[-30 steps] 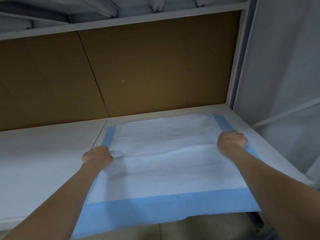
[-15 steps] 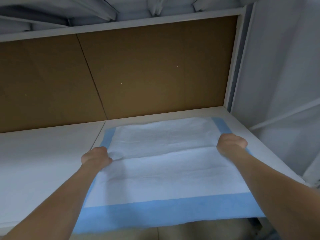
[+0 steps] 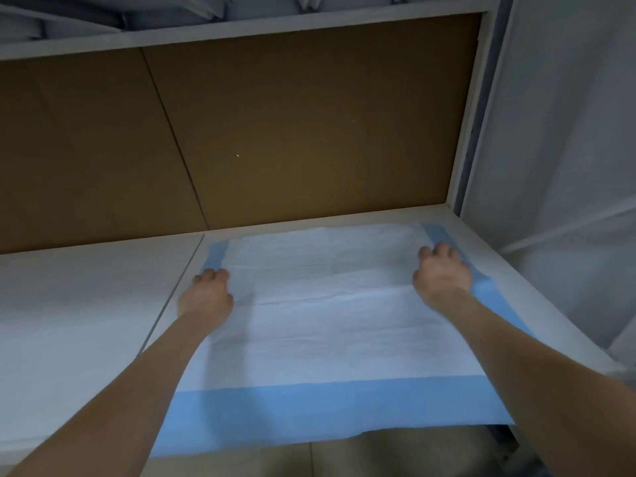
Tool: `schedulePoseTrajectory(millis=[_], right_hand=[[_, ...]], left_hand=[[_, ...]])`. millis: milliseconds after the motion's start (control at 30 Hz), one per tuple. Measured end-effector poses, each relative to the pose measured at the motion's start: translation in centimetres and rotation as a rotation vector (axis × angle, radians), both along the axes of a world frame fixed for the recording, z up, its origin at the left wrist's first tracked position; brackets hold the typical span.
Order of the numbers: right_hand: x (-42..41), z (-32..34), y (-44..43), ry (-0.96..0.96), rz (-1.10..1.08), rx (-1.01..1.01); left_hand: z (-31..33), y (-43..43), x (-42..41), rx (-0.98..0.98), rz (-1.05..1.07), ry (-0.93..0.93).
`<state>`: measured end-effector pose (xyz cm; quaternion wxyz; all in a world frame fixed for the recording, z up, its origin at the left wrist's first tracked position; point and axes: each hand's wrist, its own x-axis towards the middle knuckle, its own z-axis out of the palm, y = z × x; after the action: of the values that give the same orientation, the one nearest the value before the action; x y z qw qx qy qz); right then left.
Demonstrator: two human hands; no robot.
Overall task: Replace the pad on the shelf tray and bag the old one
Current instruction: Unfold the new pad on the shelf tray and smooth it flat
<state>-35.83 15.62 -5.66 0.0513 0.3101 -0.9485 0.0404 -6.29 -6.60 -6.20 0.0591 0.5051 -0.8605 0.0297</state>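
On the tray (image 3: 492, 266), pad (image 3: 327, 321) lies beneath left hand (image 3: 206, 294) and right hand (image 3: 442, 273), grips relaxed.

Rear: brown board (image 3: 275, 132) in white shelf frame (image 3: 241, 29); grey sheeting (image 3: 568, 132), maybe fabric, rt; dim.

Room lies open above the pad (image 3: 327, 304); brown back panel (image 3: 292, 132) and right post (image 3: 471, 115) apparently close it in.

Dim, cool, bluish light overall. Flat white absorbent pad with blue border (image 3: 330, 304) is brightest area. Brown cardboard back panel (image 3: 309, 132) murky, darkening leftward. Soft curved shadow on pad just right of left forearm. Left hand (image 3: 206, 297) and right hand (image 3: 442, 273) smeared, fingers indistinct. Whole frame soft, grainy. White-painted shelf frame (image 3: 471, 115) bows near borders.
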Motion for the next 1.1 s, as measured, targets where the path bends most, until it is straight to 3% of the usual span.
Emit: schedulePoseTrajectory(millis=[100,300,800,967,1100], right_hand=[[0.9,-1.6,-0.2,-0.175,0.212,-0.025],[0.9,-3.5,-0.1,-0.273,0.229,0.109],[0.4,-3.5,-1.0,-0.295,0.221,0.160],[2.2,-2.5,-1.2,-0.274,0.290,0.149],[3.3,-2.6,-1.3,-0.248,0.230,0.194]], left_hand=[[-1.1,1.1,-1.6,0.149,-0.225,-0.076],[-3.5,2.1,-1.9,0.187,-0.204,-0.249],[-3.6,0.7,-0.9,0.238,-0.122,-0.110],[-3.1,1.7,-0.5,0.107,-0.094,-0.046],[-3.0,1.7,-0.1,0.216,-0.083,-0.024]])
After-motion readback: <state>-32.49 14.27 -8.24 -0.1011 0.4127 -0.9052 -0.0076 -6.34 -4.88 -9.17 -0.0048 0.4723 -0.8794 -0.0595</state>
